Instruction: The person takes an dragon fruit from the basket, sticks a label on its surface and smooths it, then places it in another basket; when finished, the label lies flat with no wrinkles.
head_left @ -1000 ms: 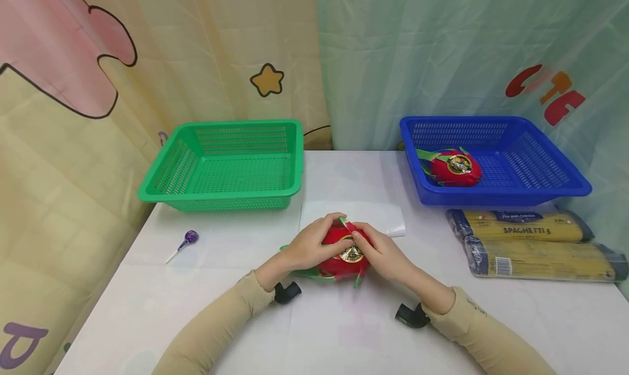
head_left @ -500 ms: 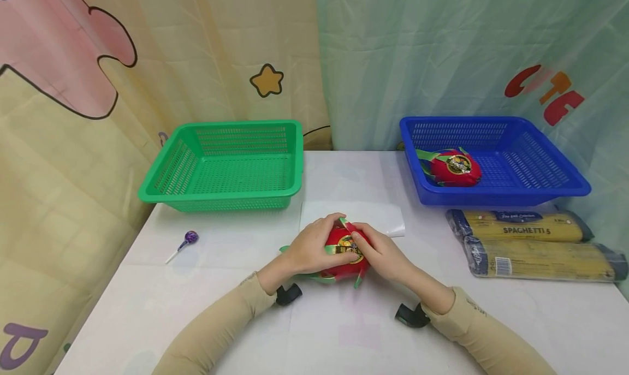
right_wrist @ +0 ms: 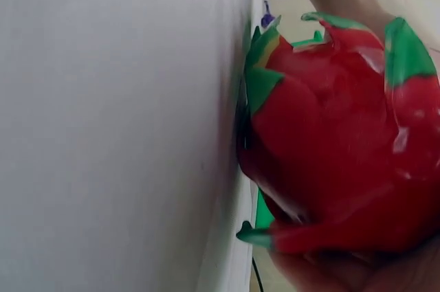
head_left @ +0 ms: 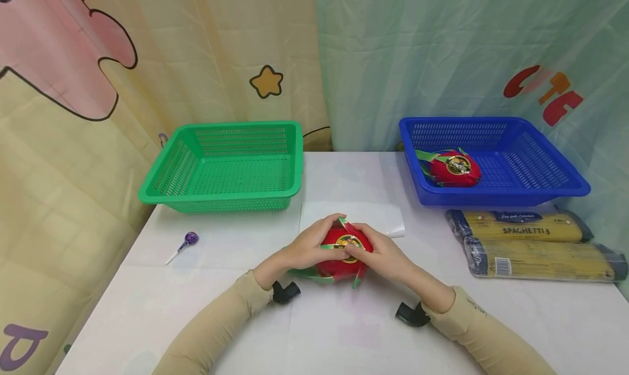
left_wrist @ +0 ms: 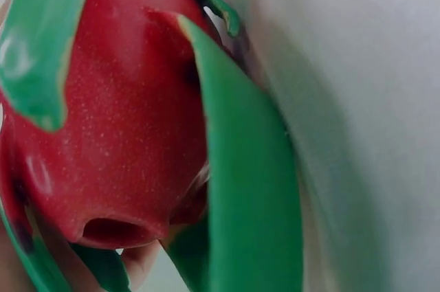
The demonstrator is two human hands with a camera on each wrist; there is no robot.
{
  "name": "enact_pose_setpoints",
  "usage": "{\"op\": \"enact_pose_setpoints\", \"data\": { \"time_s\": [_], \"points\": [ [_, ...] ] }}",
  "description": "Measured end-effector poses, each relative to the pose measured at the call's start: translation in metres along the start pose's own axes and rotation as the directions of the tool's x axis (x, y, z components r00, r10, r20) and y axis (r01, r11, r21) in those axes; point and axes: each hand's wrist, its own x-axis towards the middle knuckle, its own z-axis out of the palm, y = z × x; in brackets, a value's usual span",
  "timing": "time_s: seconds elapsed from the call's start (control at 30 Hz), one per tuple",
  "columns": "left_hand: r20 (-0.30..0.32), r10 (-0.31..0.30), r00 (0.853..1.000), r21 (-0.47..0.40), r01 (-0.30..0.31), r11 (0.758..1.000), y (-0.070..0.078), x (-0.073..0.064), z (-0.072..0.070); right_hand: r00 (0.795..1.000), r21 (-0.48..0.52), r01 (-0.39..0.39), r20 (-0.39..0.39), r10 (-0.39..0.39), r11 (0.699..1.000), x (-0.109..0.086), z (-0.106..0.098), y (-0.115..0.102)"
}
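Note:
On the white table, a red dragon fruit with green-tipped scales lies between both hands, a round black-and-gold sticker facing up. My left hand grips it from the left, thumb laid across the sticker's lower edge. From the right, my right hand holds it, with its thumb tip on the sticker close to the left thumb. The left wrist view shows the fruit's red skin and long green scales up close. In the right wrist view its other end appears, touching or nearly touching the tabletop. Far-side fingers are mostly hidden.
A green basket stands back left; a blue basket with another stickered dragon fruit stands back right. Two spaghetti packs lie before the blue one. A purple lollipop lies left, a white sheet behind the hands.
The right thumb has come down and left onto the sticker. The left thumb has shifted slightly over the sticker too. The fruit stays in the same place.

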Motion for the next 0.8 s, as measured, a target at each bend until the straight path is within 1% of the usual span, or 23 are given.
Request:
{"op": "enact_pose_setpoints", "data": {
  "time_s": [0.13,0.27,0.4,0.47,0.57,0.67,0.73,0.8],
  "points": [
    [0.035,0.003,0.999,-0.001,-0.003,1.000,0.000,0.000,-0.002,0.997,0.045,-0.012,0.078,0.009,0.999,0.001,-0.005,0.001],
    [0.055,-0.004,0.998,-0.013,0.005,1.000,0.000,0.000,-0.003,0.987,0.114,-0.015,0.159,-0.003,0.993,0.002,-0.012,0.004],
    [0.060,-0.002,0.998,-0.044,0.004,0.999,0.000,-0.001,-0.003,0.981,0.149,0.014,0.189,-0.042,0.989,0.002,-0.014,0.005],
    [0.057,-0.001,0.998,-0.059,0.004,0.998,0.000,-0.001,-0.003,0.983,0.134,0.039,0.175,-0.062,0.990,0.002,-0.013,0.005],
    [0.054,0.005,0.999,-0.077,-0.001,0.997,0.000,-0.001,-0.003,0.986,0.099,0.082,0.134,-0.095,0.992,0.000,-0.010,0.005],
    [0.042,0.016,0.999,-0.082,-0.013,0.997,-0.001,-0.002,-0.003,0.990,0.031,0.119,0.074,-0.121,0.992,-0.002,-0.006,0.005],
    [0.018,0.030,0.999,-0.056,-0.029,0.998,-0.002,-0.001,-0.001,0.991,-0.007,0.129,0.032,-0.129,0.992,-0.003,-0.003,0.005],
    [-0.016,0.048,0.999,-0.019,-0.048,0.999,-0.003,-0.001,0.002,0.992,-0.030,0.121,-0.010,-0.122,0.992,-0.004,0.000,0.004]
  ]
}}
